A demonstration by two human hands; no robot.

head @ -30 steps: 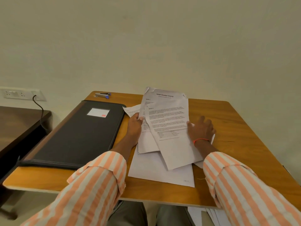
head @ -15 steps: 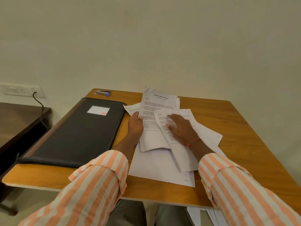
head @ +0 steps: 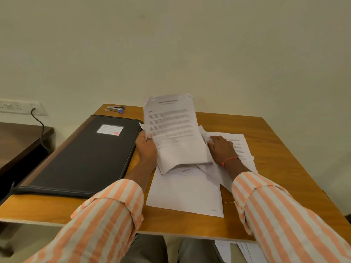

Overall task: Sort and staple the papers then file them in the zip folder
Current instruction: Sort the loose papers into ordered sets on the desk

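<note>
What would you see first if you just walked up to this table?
A bunch of printed papers raised in the middle of the wooden table, gripped by the left hand, with the right hand at their right edge. Left of them lies a big black zip folder, and a small stapler sits at the far corner behind it.

A plain cream-painted wall (head: 171, 44) fills the upper view under dim, warm light. A white socket plate (head: 20, 107) with a black cable (head: 40, 130) hangs above a dark brown side table (head: 19, 141), just beside an orange-brown wooden desk (head: 275, 149).
</note>
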